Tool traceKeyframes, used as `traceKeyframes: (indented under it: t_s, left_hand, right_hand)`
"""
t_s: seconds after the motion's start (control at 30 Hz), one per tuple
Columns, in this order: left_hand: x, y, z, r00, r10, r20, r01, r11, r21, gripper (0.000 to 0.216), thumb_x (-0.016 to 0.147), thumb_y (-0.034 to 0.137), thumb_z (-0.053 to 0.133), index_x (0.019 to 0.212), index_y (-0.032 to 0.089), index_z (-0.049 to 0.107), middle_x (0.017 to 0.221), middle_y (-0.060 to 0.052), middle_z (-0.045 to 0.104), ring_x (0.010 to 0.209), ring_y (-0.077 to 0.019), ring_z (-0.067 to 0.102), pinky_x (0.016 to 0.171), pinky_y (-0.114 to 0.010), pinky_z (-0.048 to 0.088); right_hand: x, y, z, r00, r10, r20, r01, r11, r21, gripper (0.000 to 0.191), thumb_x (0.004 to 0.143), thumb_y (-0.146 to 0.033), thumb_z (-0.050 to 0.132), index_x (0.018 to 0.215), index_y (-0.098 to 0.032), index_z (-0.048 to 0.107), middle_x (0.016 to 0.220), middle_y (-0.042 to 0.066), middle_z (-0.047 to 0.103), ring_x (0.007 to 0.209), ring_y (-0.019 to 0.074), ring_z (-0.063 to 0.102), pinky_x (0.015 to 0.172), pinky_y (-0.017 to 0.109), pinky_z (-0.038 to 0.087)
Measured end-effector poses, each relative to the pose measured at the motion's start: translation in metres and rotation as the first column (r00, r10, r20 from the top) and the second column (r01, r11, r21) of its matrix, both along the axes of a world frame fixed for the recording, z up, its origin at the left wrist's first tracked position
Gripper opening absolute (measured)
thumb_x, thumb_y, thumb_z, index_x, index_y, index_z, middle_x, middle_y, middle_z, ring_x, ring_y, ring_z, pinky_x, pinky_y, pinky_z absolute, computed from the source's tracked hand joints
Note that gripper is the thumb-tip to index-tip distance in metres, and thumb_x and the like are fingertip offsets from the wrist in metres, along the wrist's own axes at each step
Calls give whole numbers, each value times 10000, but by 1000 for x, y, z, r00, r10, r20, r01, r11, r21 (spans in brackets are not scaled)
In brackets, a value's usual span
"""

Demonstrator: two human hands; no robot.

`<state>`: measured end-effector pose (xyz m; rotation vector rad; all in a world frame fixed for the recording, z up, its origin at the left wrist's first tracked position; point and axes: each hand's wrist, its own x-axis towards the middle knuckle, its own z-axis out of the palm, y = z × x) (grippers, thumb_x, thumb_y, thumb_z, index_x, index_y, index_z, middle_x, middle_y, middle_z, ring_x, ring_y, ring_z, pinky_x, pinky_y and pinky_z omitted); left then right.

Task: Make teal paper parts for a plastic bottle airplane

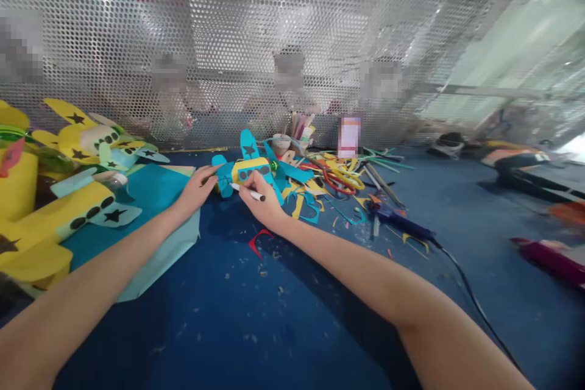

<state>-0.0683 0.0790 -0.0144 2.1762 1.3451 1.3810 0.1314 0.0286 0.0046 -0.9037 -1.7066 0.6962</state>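
Note:
A craft airplane [254, 169] with a yellow body, black window ovals and teal foam wings with a black star lies on the blue table [292, 317]. My left hand [197, 190] is closed on its tail end, steadying it. My right hand [261, 198] is closed on a white marker pen [247, 191], whose tip points left against the plane's side by the windows.
Several finished yellow and teal foam planes [68, 195] and a teal foam sheet [150, 219] lie at left. Foam scraps and orange scissors [336, 178] sit behind, a glue gun [397, 219] with its black cord at right. A perforated metal screen [274, 42] backs the table; people sit behind it.

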Motion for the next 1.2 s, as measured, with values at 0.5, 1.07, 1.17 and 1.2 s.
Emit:
traceKeyframes:
  t_s: [0.5, 1.07, 1.17, 1.2]
  left_hand:
    - [0, 0, 2, 1000, -22, -16, 22, 1000, 4, 359, 877, 287, 461, 1161, 202, 664, 1125, -73, 669, 1112, -228, 570, 974, -377, 454]
    - [-5, 5, -5, 998, -57, -24, 57, 998, -33, 487, 706, 263, 664, 1186, 196, 614, 1204, -96, 621, 1155, -281, 537, 1030, -460, 389]
    - [-4, 4, -3, 997, -67, -24, 66, 997, -31, 481, 703, 272, 664, 1174, 189, 616, 1197, -102, 620, 1152, -285, 537, 1028, -461, 390]
    - [-4, 4, -3, 997, -74, -23, 73, 997, -30, 472, 703, 276, 664, 1164, 186, 620, 1193, -105, 621, 1149, -287, 539, 1029, -461, 389]
  right_hand:
    - [-2, -2, 1, 1000, 16, 9, -16, 1000, -14, 187, 806, -305, 519, 727, -238, 362, 595, -69, 398, 536, 115, 369, 529, 271, 304]
    - [-3, -3, 3, 999, 18, 34, -18, 1000, 7, 200, 835, -288, 507, 734, -241, 341, 612, -61, 383, 540, 118, 350, 534, 276, 290]
    - [-2, -3, 2, 999, 31, 22, -32, 999, 17, 198, 840, -286, 504, 736, -241, 342, 628, -58, 392, 548, 118, 354, 541, 277, 294]
    - [-2, -3, 2, 999, 37, 20, -37, 999, 21, 198, 843, -286, 503, 737, -241, 341, 629, -60, 389, 548, 117, 353, 542, 277, 295]
